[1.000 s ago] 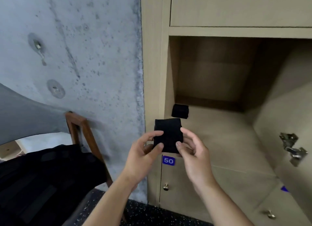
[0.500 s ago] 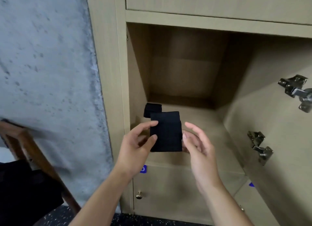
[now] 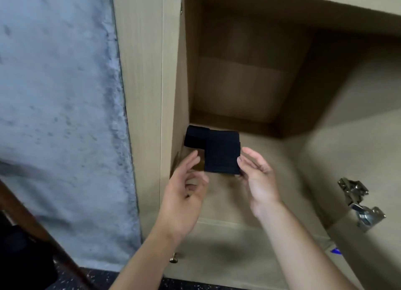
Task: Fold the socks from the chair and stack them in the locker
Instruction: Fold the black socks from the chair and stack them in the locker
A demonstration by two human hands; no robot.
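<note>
Scene: a person stands at an open light-wood locker compartment [image 3: 271, 177], seen from a head-worn camera looking down at two bare forearms.
Folded sock in hand: a black knitted sock folded into a flat rectangle [image 3: 222, 152] is held upright just above the front of the locker floor, near its left wall.
Right hand: the right hand [image 3: 257, 174] grips the folded sock along its right and lower edge, thumb on the near face and fingers curled behind it.
Left hand: the left hand [image 3: 186, 187] sits just left of the sock, fingers loosely bent and spread, holding nothing; whether a fingertip touches the sock's left edge cannot be told.
Sock already stored: a second black folded sock bundle [image 3: 195, 138] lies on the locker floor against the left wall, partly hidden behind the held one; the two overlap in the view, and contact between them cannot be told.
Locker door: the opened door panel [image 3: 368, 138] stands at right, carrying a silver metal hinge [image 3: 360, 203].
Below: a closed lower door with a small brass knob [image 3: 173, 257].
Left of frame: a rough grey concrete wall [image 3: 60, 116], with the dark brown wooden chair frame [image 3: 43, 235] crossing the lower corner over a dark speckled floor [image 3: 86, 279].
</note>
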